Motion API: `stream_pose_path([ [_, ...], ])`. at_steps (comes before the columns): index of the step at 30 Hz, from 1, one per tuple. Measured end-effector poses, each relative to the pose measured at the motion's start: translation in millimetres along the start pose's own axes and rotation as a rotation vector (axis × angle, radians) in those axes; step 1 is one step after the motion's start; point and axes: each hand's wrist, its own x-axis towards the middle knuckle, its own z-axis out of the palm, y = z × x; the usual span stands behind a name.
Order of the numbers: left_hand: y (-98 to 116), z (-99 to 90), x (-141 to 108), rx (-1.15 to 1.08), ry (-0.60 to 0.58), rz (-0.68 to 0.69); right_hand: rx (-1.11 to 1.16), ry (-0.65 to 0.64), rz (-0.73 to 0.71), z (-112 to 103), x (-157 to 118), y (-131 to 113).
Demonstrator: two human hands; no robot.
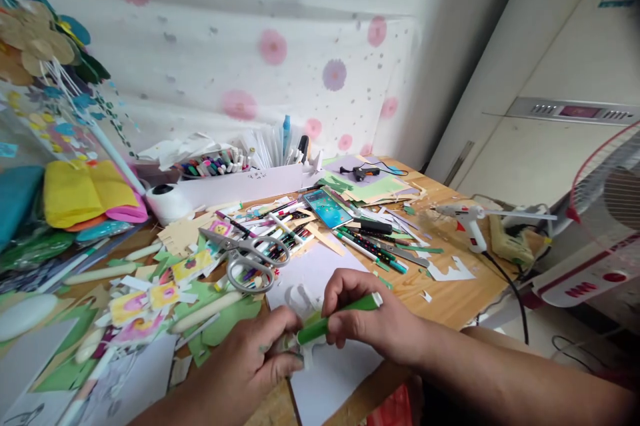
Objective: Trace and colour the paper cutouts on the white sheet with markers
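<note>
My right hand (360, 313) is closed around a thick green marker-like tube (350, 316) with a white end pointing up to the right. Its lower left end meets my left hand (273, 353), whose thumb and fingers are pinched on a small pale, partly see-through piece that I cannot make out clearly. Just behind the fingers, a curled white strip (299, 298) rises over a white sheet of paper (335, 386) on the table. To the left of the hands lie grey-handled scissors (247, 256) on a heap of pens and paper scraps.
A phone (329, 207) lies among pens and cut paper. At the right are a white glue gun (467, 223) with its cord and a fan (610, 213). Behind stands a white box (245, 186) of markers. Green scraps (220, 319) and a yellow bundle (85, 193) are left.
</note>
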Motion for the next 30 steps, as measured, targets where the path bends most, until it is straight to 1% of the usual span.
stream_pose_path([
  [3,-4,1.3,2,0.022,-0.001,0.014,-0.154,0.014,-0.061,1,-5,1],
  [5,-4,1.2,3,0.019,-0.01,0.011,-0.324,-0.003,-0.159,2,-9,1],
  [7,-3,1.1,3,0.01,-0.035,0.023,-0.442,-0.035,-0.261,3,-13,2],
  [8,-2,1.4,2,0.018,-0.044,0.029,-0.461,-0.047,-0.293,4,-15,3],
  [10,-2,3.4,0,0.085,-0.032,0.054,-0.44,-0.039,-0.308,5,-17,7],
  [11,-2,4.9,-2,0.141,0.005,0.076,-0.402,-0.015,-0.29,6,-17,9],
  [13,-3,8.2,-5,0.267,0.139,0.162,-0.281,0.048,-0.225,10,-17,15],
  [16,-1,10.7,-7,0.455,0.403,0.398,-0.11,0.108,-0.149,15,-17,22],
  [18,0,9.6,-7,0.593,0.519,0.512,-0.09,0.113,-0.143,15,-17,23],
  [19,0,8.6,-7,0.651,0.543,0.533,-0.108,0.106,-0.149,13,-17,23],
  [20,0,7.7,-6,0.693,0.534,0.529,-0.139,0.084,-0.153,10,-17,23],
  [21,-1,7.2,-5,0.715,0.491,0.517,-0.179,0.046,-0.153,5,-16,22],
  [23,-4,7.7,-4,0.718,0.336,0.459,-0.309,-0.07,-0.186,-4,-16,20],
  [25,-8,10.5,-3,0.709,0.177,0.356,-0.516,-0.153,-0.28,-12,-17,20],
  [27,-13,14.4,-3,0.71,0.092,0.245,-0.735,-0.135,-0.419,-15,-18,22],
  [29,-16,17.5,-3,0.724,0.072,0.194,-0.877,-0.078,-0.507,-13,-21,24],
  [30,-17,18.3,-3,0.733,0.081,0.198,-0.911,-0.064,-0.516,-12,-22,24],
])
